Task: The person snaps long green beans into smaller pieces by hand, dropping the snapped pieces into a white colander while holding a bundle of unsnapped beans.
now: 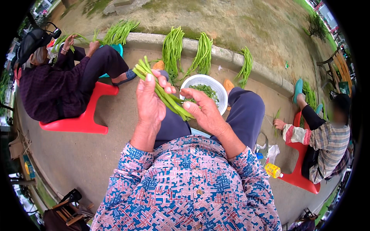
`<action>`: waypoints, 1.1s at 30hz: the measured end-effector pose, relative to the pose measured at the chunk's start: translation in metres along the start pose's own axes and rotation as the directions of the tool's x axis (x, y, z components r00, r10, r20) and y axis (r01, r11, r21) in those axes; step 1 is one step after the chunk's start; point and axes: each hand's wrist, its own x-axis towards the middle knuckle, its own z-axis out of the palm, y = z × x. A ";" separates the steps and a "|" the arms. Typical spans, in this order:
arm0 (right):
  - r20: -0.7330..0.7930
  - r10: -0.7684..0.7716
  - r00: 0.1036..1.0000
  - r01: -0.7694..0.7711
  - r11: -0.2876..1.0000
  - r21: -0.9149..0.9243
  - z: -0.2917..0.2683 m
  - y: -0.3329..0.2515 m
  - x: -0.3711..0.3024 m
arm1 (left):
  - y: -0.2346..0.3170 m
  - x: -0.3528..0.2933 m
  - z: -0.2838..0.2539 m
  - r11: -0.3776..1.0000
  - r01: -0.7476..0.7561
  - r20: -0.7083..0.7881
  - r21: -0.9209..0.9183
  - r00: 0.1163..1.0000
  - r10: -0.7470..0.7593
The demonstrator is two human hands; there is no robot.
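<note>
In front of my lap, a short bundle of green vegetable stems slants from upper left to lower right. My left hand is closed round its upper part, with the thumb along the near side. At the lower end, my right hand has its fingers curled and its thumb against the stems. Just beyond my hands, a white plastic basket stands on the ground between my feet, with loose green leaves and stem pieces in it.
Long green stem bunches hang over the low concrete kerb ahead. One person on a red stool sits at left, handling stems; another sits at right on a red stool. A yellow-labelled bottle lies near my right knee.
</note>
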 end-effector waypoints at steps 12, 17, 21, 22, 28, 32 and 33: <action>0.058 0.046 0.997 -0.046 0.999 0.002 0.018 0.005 -0.014 | -0.032 -0.019 0.016 0.979 0.003 -0.082 0.205 0.997 0.014; 0.052 0.070 0.996 -0.072 0.997 0.041 0.024 0.004 -0.019 | -0.036 -0.021 0.012 0.956 -0.023 -0.040 0.293 0.999 0.037; 0.077 0.118 0.990 -0.121 0.992 0.032 0.022 0.003 -0.023 | -0.038 -0.022 0.020 0.980 0.006 -0.132 0.200 0.991 0.020; 0.085 0.096 0.992 -0.097 0.995 0.008 0.023 0.006 -0.023 | -0.036 -0.023 0.018 0.977 0.007 -0.132 0.214 0.991 0.022; 0.033 -0.047 0.998 0.046 0.999 0.017 0.026 0.008 -0.022 | -0.037 -0.022 0.011 0.993 0.039 -0.111 0.115 0.993 -0.026; 0.104 0.063 0.993 -0.082 0.979 0.184 0.024 0.002 -0.023 | -0.037 -0.021 0.012 0.996 0.024 -0.098 0.082 0.995 -0.016; 0.161 0.140 0.977 -0.177 0.952 0.248 0.022 -0.002 -0.023 | -0.037 -0.021 0.012 0.997 0.026 -0.100 0.076 0.995 -0.018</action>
